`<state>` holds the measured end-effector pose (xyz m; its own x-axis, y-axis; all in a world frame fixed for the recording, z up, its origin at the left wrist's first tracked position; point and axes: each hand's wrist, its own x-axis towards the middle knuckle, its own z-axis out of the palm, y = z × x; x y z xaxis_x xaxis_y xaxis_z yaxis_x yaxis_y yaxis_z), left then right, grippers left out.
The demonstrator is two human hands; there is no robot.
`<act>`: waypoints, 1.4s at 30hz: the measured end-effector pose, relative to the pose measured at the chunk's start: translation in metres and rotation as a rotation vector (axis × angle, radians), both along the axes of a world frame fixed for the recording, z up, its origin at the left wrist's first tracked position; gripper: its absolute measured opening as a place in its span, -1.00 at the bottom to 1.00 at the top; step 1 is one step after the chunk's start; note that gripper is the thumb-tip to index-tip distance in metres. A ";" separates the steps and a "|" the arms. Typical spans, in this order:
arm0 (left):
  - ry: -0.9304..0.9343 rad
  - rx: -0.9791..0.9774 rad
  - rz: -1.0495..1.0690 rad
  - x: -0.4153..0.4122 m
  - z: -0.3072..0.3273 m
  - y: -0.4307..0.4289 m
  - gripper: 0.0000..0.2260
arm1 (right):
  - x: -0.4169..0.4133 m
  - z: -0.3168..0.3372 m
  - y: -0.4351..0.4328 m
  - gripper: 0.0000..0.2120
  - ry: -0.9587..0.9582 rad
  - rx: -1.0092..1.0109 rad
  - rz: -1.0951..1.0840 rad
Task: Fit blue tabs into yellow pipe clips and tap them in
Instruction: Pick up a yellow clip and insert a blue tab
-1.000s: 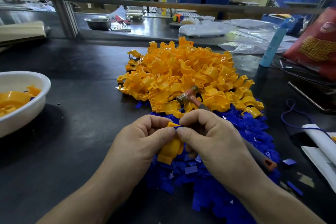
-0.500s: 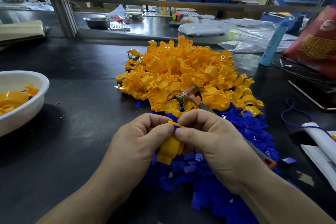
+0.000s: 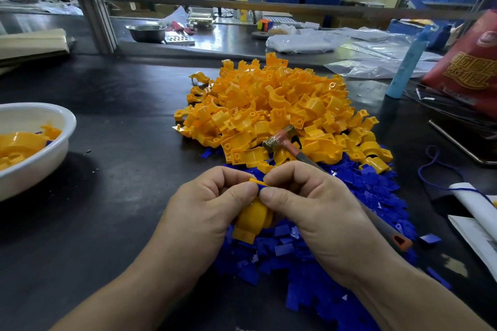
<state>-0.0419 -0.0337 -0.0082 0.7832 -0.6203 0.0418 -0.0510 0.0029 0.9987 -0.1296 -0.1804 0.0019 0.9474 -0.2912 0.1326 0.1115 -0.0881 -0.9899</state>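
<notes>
Pinching a blue tab (image 3: 263,184) against the top edge of one yellow pipe clip (image 3: 251,222), we have both hands meeting thumb to thumb. The left hand (image 3: 207,212) clamps the clip's upper end with thumb and curled fingers; the clip body hangs below the thumbs. The right hand (image 3: 317,215) pinches the tab between thumb and forefinger, and only a sliver of blue shows between the fingertips. The hammer (image 3: 279,140) has its head just beyond the right knuckles, on the heap of loose clips (image 3: 277,105). Its handle runs under the right palm; we cannot tell if the lower fingers grip it. The loose tabs (image 3: 363,196) spread beneath and right of the fingers. A white bowl (image 3: 66,129) holding clips sits well left of the left hand.

We judge this the fitting step, tap not yet done. To do it well we keep the tab square to its slot, press until flush, hold the clip firm, then tap. A tilted tab may jam or pop out.
</notes>
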 end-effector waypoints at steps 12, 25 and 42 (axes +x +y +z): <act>0.001 -0.031 -0.004 -0.002 0.001 -0.001 -0.66 | 0.000 0.002 0.000 -0.93 -0.013 0.145 0.026; -0.032 0.104 0.245 0.040 0.011 0.024 -0.92 | -0.008 0.013 -0.015 -0.70 -0.011 -0.730 -0.334; -0.432 0.707 0.335 0.069 -0.012 0.032 -0.78 | -0.009 0.004 -0.061 -0.57 0.591 -1.331 -0.406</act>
<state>0.0268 -0.0017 -0.0199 0.9325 -0.3543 0.0697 -0.3106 -0.6887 0.6551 -0.1388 -0.2410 0.0055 0.8443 -0.5164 0.1429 -0.5137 -0.8560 -0.0584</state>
